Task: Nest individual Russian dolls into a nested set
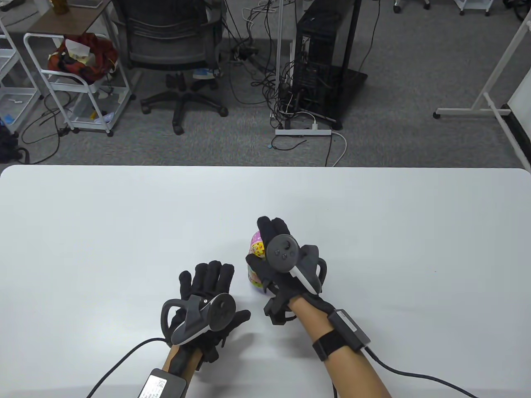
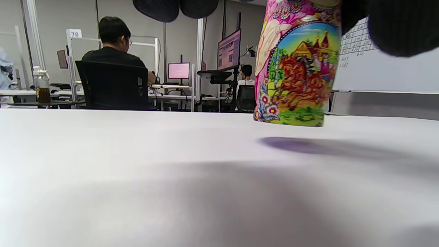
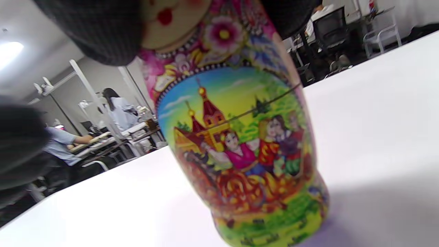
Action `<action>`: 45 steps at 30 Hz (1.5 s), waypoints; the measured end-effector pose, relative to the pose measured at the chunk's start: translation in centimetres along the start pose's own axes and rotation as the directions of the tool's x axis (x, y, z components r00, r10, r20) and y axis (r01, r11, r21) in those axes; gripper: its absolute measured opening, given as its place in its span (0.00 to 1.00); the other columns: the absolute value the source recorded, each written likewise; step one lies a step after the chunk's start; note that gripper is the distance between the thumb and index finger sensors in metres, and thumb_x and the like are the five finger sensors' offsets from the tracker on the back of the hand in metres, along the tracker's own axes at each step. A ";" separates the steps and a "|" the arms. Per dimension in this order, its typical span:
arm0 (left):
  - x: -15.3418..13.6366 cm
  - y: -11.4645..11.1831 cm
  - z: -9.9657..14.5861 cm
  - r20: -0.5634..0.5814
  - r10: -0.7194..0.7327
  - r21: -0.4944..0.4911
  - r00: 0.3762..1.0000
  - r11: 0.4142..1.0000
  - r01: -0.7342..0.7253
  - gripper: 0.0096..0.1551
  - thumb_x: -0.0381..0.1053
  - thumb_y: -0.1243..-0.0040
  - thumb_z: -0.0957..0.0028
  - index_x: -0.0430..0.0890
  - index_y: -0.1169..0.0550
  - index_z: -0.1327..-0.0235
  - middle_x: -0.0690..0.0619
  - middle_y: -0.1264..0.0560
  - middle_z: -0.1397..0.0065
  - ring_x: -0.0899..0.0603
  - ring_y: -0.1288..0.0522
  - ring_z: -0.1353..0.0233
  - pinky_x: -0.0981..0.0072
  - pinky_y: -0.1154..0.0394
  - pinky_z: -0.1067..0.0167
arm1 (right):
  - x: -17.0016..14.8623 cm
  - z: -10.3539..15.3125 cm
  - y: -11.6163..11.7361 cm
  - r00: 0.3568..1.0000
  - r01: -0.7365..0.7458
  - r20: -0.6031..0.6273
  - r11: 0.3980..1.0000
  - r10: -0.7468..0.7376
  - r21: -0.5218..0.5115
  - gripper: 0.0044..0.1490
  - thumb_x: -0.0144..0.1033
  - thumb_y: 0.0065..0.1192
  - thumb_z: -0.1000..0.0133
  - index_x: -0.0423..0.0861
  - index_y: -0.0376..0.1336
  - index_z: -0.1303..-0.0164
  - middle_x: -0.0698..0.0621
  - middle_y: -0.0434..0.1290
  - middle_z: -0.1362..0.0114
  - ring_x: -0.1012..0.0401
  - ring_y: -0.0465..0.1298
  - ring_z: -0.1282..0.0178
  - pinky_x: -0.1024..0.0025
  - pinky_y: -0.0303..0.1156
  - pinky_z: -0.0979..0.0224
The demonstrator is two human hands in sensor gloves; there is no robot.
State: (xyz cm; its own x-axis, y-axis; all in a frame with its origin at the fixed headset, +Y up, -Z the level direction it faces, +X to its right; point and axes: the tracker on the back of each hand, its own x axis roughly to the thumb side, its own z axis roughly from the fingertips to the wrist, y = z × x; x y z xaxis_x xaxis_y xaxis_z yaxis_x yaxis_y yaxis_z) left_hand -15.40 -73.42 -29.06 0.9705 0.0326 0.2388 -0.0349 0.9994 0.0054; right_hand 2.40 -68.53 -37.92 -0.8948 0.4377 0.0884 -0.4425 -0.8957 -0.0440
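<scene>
R hand grips the doll near its top, fingers curled over the head and thumb on the near side; wrist view shows dark glove fabric wrapped round the painted face. Doll is in one piece, upper and lower halves joined at a thin seam across the painted scene. It sits approx. centre of the worktop, slightly right of middle, nearer the front edge. Left wrist view shows the doll base just above the surface w/ a shadow below it; contact w/ the worktop cannot be told for certain. Doll tilts somewhat in right wrist view, but camera tilt may account for that.

L hand lies near the doll's left, apart from it, palm down, fingers stretched forward and together, holding nothing. Whether the palm touches the worktop cannot be told.

Beyond the worktop: office chair, PC tower, white trolley.
</scene>
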 end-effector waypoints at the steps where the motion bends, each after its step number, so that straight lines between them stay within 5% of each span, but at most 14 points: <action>1: -0.1 -0.1 0.0 -0.006 0.008 -0.004 1.000 1.000 -0.008 0.68 0.81 0.47 0.59 0.48 0.61 0.20 0.39 0.57 0.15 0.30 0.52 0.16 0.22 0.59 0.29 | 0.1 -0.4 0.2 1.000 -0.017 -0.005 1.000 0.017 0.004 0.59 0.56 0.66 0.46 0.69 0.25 0.29 0.53 0.33 0.15 0.49 0.54 0.14 0.53 0.60 0.14; 6: -0.8 -0.3 -0.2 -0.038 0.040 -0.015 0.998 0.999 -0.040 0.67 0.81 0.47 0.59 0.49 0.59 0.19 0.39 0.55 0.15 0.30 0.51 0.16 0.23 0.58 0.29 | -0.3 -1.5 2.0 0.996 -0.066 -0.059 0.997 0.069 0.044 0.57 0.56 0.64 0.45 0.72 0.25 0.30 0.54 0.31 0.14 0.49 0.52 0.13 0.53 0.58 0.13; 14: -0.9 -0.6 -0.4 -0.052 0.022 -0.027 0.998 0.999 -0.023 0.66 0.81 0.47 0.59 0.49 0.58 0.19 0.39 0.52 0.15 0.31 0.48 0.17 0.23 0.56 0.28 | -0.9 -1.6 1.7 0.993 -0.085 -0.070 0.994 0.090 0.074 0.53 0.60 0.62 0.46 0.77 0.29 0.30 0.58 0.30 0.14 0.53 0.49 0.11 0.50 0.53 0.12; 17: -1.0 -0.4 -0.2 -0.049 0.033 -0.008 0.998 0.999 -0.033 0.66 0.81 0.47 0.59 0.49 0.58 0.19 0.40 0.52 0.15 0.31 0.48 0.17 0.23 0.56 0.29 | -1.1 -1.3 1.0 0.996 -0.076 -0.037 0.992 0.080 0.098 0.55 0.62 0.60 0.47 0.76 0.26 0.30 0.57 0.27 0.14 0.52 0.44 0.10 0.47 0.48 0.11; 24: -1.0 0.0 -0.2 -0.051 0.017 0.049 0.999 0.999 -0.015 0.64 0.80 0.46 0.58 0.50 0.55 0.19 0.42 0.50 0.15 0.31 0.46 0.17 0.23 0.54 0.28 | -4.3 2.7 -3.8 0.993 0.087 0.085 0.994 -0.082 -0.062 0.51 0.62 0.58 0.47 0.69 0.31 0.27 0.49 0.35 0.14 0.45 0.46 0.13 0.43 0.50 0.16; 30: -0.4 0.4 0.1 -0.021 -0.012 0.039 1.000 0.999 0.012 0.64 0.80 0.47 0.58 0.52 0.58 0.19 0.41 0.57 0.14 0.30 0.53 0.16 0.23 0.57 0.28 | -7.7 7.4 -5.3 0.987 -0.097 0.102 0.973 0.121 -0.210 0.51 0.68 0.56 0.48 0.71 0.32 0.25 0.50 0.32 0.13 0.44 0.39 0.12 0.36 0.43 0.17; 36: -0.1 -1.1 -0.1 -0.045 -0.126 -0.070 0.991 0.990 0.122 0.64 0.81 0.49 0.58 0.56 0.64 0.21 0.43 0.68 0.16 0.30 0.65 0.17 0.23 0.65 0.31 | -9.5 9.7 -3.3 0.854 -0.509 0.071 0.855 0.516 -0.097 0.55 0.73 0.54 0.51 0.74 0.26 0.28 0.54 0.22 0.16 0.47 0.27 0.13 0.35 0.32 0.17; 41: -0.1 -2.6 -0.3 -0.097 -0.259 -0.190 0.961 0.953 0.238 0.66 0.83 0.51 0.58 0.59 0.71 0.25 0.45 0.78 0.20 0.29 0.75 0.20 0.23 0.70 0.33 | -9.9 9.8 -1.7 0.784 -0.616 0.069 0.787 0.617 -0.030 0.59 0.75 0.55 0.53 0.74 0.23 0.30 0.55 0.17 0.18 0.48 0.22 0.15 0.34 0.27 0.19; 45: -0.2 -2.7 -0.3 -0.109 -0.278 -0.209 0.954 0.945 0.251 0.68 0.84 0.53 0.59 0.59 0.76 0.29 0.46 0.81 0.22 0.29 0.77 0.21 0.21 0.71 0.35 | -10.6 9.7 -1.6 0.786 -0.617 0.034 0.787 0.617 -0.024 0.60 0.76 0.56 0.54 0.74 0.23 0.30 0.55 0.16 0.18 0.47 0.21 0.16 0.33 0.26 0.20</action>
State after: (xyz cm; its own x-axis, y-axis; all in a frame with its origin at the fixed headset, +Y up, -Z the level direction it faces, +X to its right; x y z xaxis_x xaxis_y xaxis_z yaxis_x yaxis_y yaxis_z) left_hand -15.39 -76.13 -29.42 0.9620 -0.2450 0.1207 0.2607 0.9555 -0.1383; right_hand 13.17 -72.44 -29.11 -0.9745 -0.2112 0.0758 0.2021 -0.9728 -0.1133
